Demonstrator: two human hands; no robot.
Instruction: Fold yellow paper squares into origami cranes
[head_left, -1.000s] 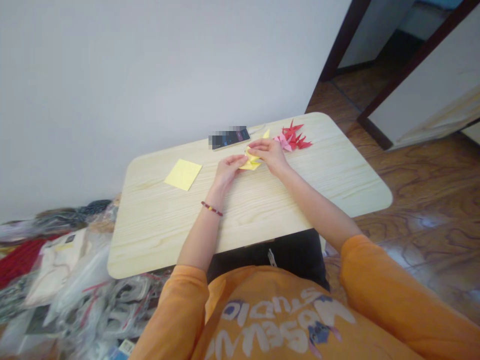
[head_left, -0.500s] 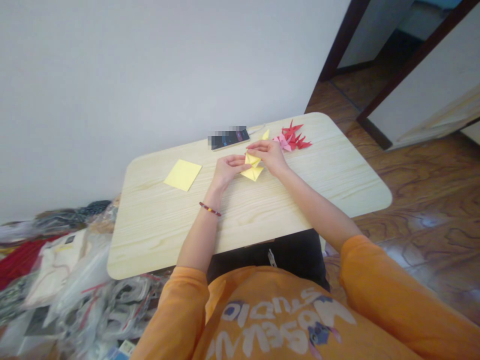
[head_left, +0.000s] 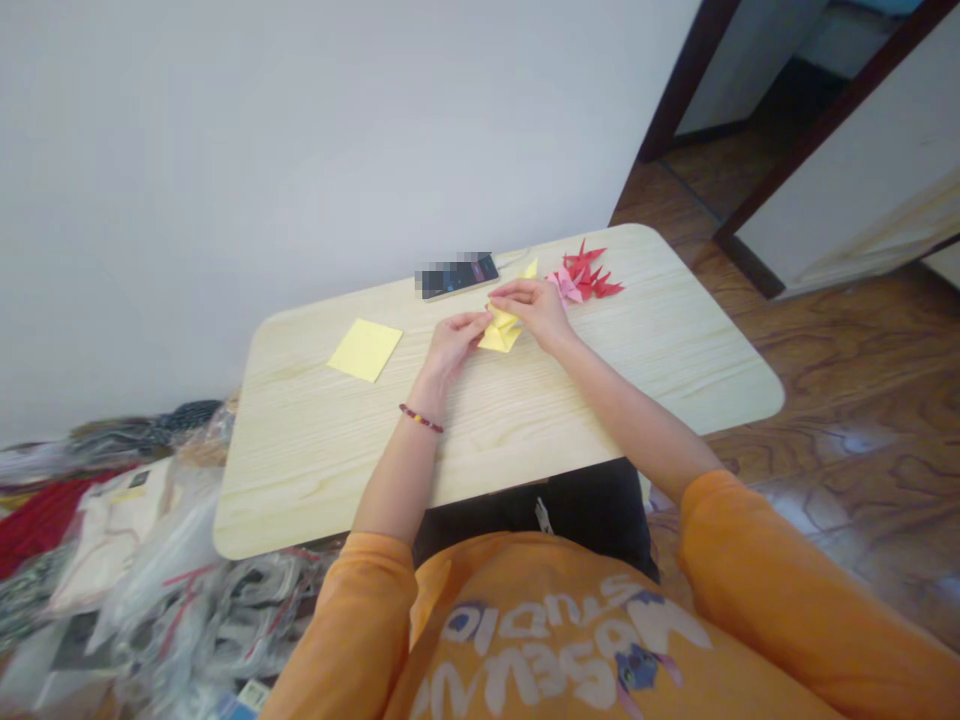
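A partly folded yellow paper (head_left: 501,332) lies near the far middle of the light wooden table (head_left: 525,420). My left hand (head_left: 454,342) pinches its left side, fingers closed on it. My right hand (head_left: 534,306) grips its upper right part with closed fingers. A flat yellow paper square (head_left: 365,349) rests to the left of my hands.
A dark phone (head_left: 459,275) lies at the table's far edge by the white wall. Red and pink folded paper figures (head_left: 583,275) and a small yellow one (head_left: 532,268) sit to the right of it. Plastic bags and clutter (head_left: 112,560) crowd the floor on the left.
The yellow paper's lower flap, spread out half a second ago, is folded up smaller between my hands. Both hands stay close together in the same spot.
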